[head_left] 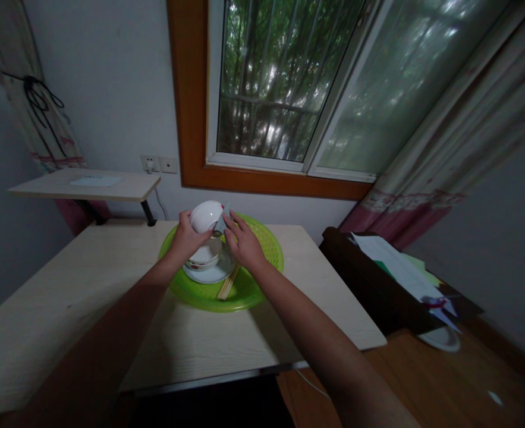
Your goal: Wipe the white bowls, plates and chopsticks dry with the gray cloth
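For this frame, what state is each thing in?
white bowl, held tipped in the left hand.
grey cloth, pressed to the bowl by the right hand.
stacked bowls, upright on a plate in the green basin.
chopsticks, lying in the basin.
window, left side looks open.

The table [66,297] is of pale wood, with a thin metal strip [217,379] along its near edge. A round green basin [269,241] stands on it, close to the far edge, about the middle. At the far left corner a small raised shelf [123,187] stands on black legs.
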A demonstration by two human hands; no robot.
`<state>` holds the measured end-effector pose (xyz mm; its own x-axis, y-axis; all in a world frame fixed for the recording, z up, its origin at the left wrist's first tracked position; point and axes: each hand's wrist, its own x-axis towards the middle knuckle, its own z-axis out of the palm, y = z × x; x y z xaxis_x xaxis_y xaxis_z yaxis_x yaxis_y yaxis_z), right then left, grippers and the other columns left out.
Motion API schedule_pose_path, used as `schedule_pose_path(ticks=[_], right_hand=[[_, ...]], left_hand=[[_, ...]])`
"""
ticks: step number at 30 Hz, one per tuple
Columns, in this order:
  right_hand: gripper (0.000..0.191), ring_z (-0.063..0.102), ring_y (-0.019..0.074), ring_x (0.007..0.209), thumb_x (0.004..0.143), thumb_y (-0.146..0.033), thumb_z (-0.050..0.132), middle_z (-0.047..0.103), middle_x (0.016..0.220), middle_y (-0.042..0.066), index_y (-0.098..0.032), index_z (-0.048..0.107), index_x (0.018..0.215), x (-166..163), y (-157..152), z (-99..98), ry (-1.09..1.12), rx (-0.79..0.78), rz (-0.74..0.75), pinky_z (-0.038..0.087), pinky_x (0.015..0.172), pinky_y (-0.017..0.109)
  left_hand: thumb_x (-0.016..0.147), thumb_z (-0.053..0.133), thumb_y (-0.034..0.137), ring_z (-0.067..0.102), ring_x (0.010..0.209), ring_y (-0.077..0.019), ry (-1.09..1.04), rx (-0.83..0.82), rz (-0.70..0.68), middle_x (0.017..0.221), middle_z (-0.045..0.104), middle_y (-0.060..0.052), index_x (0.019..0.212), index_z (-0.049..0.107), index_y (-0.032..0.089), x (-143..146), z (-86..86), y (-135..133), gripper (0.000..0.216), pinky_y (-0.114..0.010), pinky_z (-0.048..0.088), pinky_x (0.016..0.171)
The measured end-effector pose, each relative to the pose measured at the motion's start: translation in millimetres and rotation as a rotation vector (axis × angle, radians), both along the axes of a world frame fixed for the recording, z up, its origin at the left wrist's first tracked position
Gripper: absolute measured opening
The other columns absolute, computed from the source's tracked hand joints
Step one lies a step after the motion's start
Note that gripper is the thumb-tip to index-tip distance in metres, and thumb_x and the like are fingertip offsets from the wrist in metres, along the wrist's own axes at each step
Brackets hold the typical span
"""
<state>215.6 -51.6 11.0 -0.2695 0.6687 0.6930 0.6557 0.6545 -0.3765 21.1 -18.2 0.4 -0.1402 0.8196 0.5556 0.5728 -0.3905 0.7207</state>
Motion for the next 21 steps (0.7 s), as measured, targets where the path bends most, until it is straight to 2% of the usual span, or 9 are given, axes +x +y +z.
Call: schedule_pose_path(ticks=[5,11,15,21], right_hand=[[0.048,0.045,0.0236,0.139,0.101,-0.033,0.042,0.048,0.15,0.013,-0.018,0.048,0.146,0.7,2.4,-3.1,0.022,-0.027,-0.014,0.035,0.119,0.043],[0.049,0.036,0.0237,0.145,0.1,-0.028,0.045,0.035,0.159,0.006,-0.029,0.044,0.148,-0.5,0.2,-4.1,-0.08,0.066,0.065,0.034,0.119,0.048],[0.049,0.029,0.0243,0.148,0.099,-0.025,0.047,0.032,0.161,0.005,-0.028,0.046,0.147,-2.2,-4.9,-0.7,-0.159,0.12,0.088,0.029,0.122,0.049],[0.049,0.033,0.0224,0.147,0.101,-0.031,0.045,0.031,0.161,0.006,-0.028,0.042,0.149,-1.7,-4.3,0.6,-0.064,0.047,0.066,0.03,0.121,0.046]], left_hand=[[0.063,0.08,0.037,0.061,0.115,-0.0307,0.015,-0.013,0.003,0.124,0.059,-0.014,0.119,0.037,0.023,-0.6,0.2,-1.1,0.072,-0.043,0.05,0.092],[0.063,0.08,0.04,0.062,0.113,-0.031,0.033,-0.027,-0.021,0.124,0.059,-0.015,0.12,0.036,0.022,-0.1,0.1,-1.0,0.074,-0.041,0.051,0.09],[0.063,0.079,0.041,0.063,0.111,-0.0311,0.051,-0.026,-0.032,0.124,0.059,-0.016,0.12,0.037,0.022,1.2,2.3,-3.1,0.074,-0.041,0.051,0.089],[0.062,0.08,0.042,0.064,0.11,-0.0302,0.074,-0.025,-0.021,0.123,0.061,-0.015,0.122,0.038,0.021,2.5,6.2,-8.5,0.076,-0.039,0.051,0.087]])
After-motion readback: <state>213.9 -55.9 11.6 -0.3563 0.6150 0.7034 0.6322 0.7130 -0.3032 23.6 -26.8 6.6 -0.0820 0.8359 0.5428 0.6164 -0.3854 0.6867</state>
